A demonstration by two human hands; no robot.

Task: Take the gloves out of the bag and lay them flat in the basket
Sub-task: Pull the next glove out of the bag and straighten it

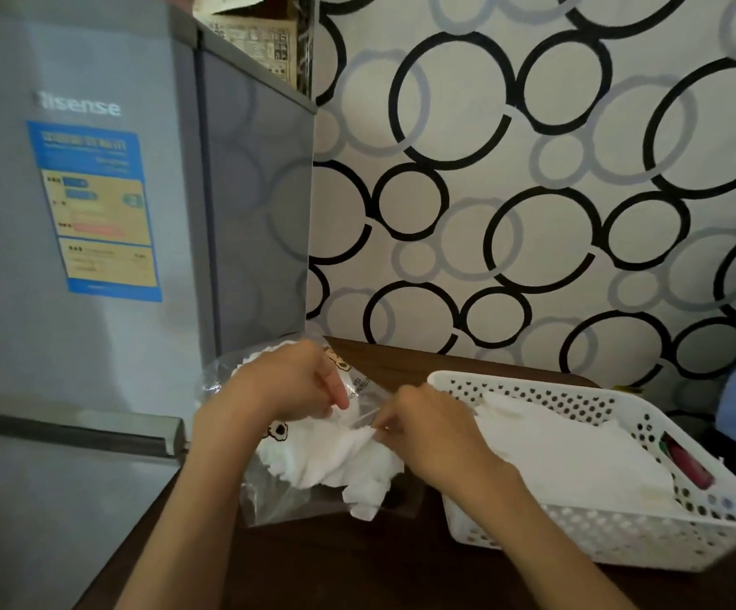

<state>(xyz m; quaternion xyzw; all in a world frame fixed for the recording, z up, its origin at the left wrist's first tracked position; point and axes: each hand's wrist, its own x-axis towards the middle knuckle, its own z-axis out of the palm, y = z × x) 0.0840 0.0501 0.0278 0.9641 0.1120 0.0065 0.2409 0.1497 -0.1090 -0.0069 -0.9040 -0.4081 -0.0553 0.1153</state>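
Gloves point(335, 460) sit as a white crumpled bunch, partly inside the clear bag point(278, 495) and partly spilling out its mouth, on the dark tabletop point(357, 565) between both hands. Grey fridge point(93, 257) stands at the left, touching the tabletop edge; circle-patterned wall behind. White perforated basket point(621, 534) is on the tabletop just right of the bag, with flat white gloves already lying in it point(577, 455) and something red against its right wall, too blurred to identify. Bag has small bear prints and lies just beside the fridge. Left hand point(287, 385) is on top of the bag, grip clamped on the bag film near its mouth. Right hand point(427, 429) grip is pinched together on the edge of a glove at the bag mouth, fingertips of both hands nearly touching
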